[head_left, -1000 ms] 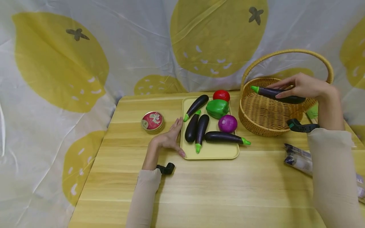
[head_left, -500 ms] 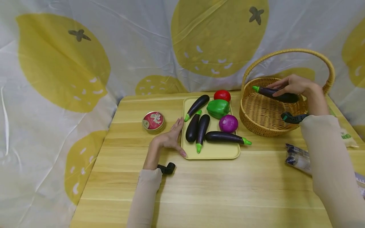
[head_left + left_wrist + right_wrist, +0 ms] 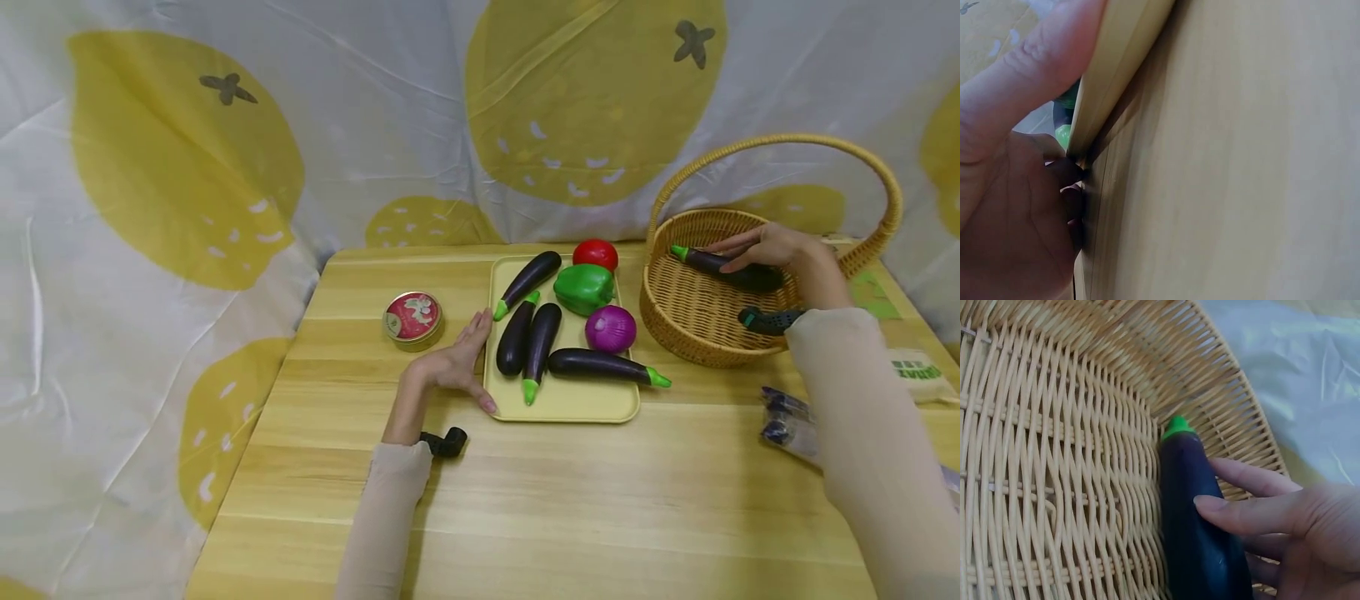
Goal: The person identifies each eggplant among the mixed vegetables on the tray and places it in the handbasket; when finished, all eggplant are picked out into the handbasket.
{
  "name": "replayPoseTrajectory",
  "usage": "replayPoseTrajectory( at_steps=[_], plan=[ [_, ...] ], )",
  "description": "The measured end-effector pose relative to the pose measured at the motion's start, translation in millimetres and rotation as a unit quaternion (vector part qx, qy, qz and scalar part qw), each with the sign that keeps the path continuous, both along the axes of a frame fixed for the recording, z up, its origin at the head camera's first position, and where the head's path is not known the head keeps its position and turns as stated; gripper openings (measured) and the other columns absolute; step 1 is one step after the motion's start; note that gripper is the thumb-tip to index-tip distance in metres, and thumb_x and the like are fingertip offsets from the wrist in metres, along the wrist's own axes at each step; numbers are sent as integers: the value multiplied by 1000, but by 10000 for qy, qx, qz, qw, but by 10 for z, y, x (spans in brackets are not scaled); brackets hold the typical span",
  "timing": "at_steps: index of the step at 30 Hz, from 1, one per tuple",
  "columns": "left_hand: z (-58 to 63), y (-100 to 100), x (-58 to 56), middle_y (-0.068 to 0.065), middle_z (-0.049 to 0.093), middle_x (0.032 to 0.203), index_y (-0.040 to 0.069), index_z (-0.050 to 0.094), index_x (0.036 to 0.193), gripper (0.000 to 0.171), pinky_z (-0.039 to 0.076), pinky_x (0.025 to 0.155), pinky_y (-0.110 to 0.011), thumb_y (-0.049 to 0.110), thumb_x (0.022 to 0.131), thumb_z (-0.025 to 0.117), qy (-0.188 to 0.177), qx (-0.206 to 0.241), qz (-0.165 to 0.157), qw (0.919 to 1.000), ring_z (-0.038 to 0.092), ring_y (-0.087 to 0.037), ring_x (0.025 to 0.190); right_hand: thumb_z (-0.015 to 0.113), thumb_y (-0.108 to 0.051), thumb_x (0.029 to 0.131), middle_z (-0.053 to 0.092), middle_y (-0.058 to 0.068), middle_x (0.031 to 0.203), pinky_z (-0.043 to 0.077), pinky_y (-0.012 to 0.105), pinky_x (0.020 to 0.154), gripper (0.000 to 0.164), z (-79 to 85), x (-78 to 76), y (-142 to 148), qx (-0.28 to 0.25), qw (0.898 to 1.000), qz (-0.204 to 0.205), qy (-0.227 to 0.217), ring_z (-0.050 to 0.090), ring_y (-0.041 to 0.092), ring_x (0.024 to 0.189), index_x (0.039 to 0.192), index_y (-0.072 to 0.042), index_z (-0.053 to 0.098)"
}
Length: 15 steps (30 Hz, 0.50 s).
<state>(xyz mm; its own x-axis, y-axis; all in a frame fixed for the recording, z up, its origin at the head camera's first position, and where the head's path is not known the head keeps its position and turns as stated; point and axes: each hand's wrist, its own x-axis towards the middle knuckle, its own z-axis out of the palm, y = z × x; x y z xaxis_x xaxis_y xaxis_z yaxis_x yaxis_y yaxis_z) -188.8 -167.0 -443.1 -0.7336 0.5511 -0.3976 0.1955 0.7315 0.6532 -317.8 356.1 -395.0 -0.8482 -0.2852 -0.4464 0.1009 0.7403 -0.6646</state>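
Currently, a dark eggplant (image 3: 727,271) is held inside the wicker basket (image 3: 693,356) by the right hand (image 3: 783,254), its grip clamped around one side with thumb and fingers. The eggplant is lined up along the woven wall, below the rim; whether the basket floor is touched cannot be told. Woven floor is seen to its left, and the space above is spanned by the arched handle.

At the left edge of the tray (image 3: 577,404), the fingers and thumb of the left hand (image 3: 455,367) are spread apart. The tray's right edge is overhung by the green stem of another eggplant (image 3: 596,364). Only a narrow gap is left between tray and basket, while a broad stretch of surface (image 3: 600,500) is seen before the tray.
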Motion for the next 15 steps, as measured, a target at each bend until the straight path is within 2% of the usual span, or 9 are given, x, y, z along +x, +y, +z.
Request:
replayPoseTrajectory(
  at_steps=[4,9,11,13,15],
  plan=[
    [-4,5,-3,-3,-29,159,17,-23,151,156,1,123,-44,43,51,93,-15,2,5,10000,-23,-17,148,72,-25,87,38,27,148,22,70,107,50,-18,9,51,-179,9997,-65,-118,23,51,138,135,-18,58],
    [9,15,-8,-2,-28,159,17,-23,152,155,1,123,-44,41,51,93,-47,41,50,10000,-23,-17,148,72,-28,86,56,19,137,25,68,107,45,25,6,49,-99,9998,-152,24,27,50,137,130,-21,63],
    [15,15,-6,-1,-28,159,18,-22,152,155,2,123,-44,39,52,94,-74,49,91,9999,-22,-17,148,71,-28,87,63,15,130,30,65,106,43,57,1,30,85,9998,-86,175,37,46,132,129,-19,64],
    [19,15,-1,0,-28,159,19,-23,152,155,2,123,-44,38,52,94,-112,37,125,9999,-22,-16,148,70,-28,89,66,15,125,36,61,104,43,106,1,7,280,9991,35,312,55,33,121,129,-17,63],
    [19,16,3,1,-28,159,19,-23,152,154,2,123,-44,38,53,94,-137,36,141,9998,-22,-16,148,67,-28,91,65,16,126,42,55,102,44,180,23,-21,453,9977,213,447,63,17,107,132,-15,61]
  ],
)
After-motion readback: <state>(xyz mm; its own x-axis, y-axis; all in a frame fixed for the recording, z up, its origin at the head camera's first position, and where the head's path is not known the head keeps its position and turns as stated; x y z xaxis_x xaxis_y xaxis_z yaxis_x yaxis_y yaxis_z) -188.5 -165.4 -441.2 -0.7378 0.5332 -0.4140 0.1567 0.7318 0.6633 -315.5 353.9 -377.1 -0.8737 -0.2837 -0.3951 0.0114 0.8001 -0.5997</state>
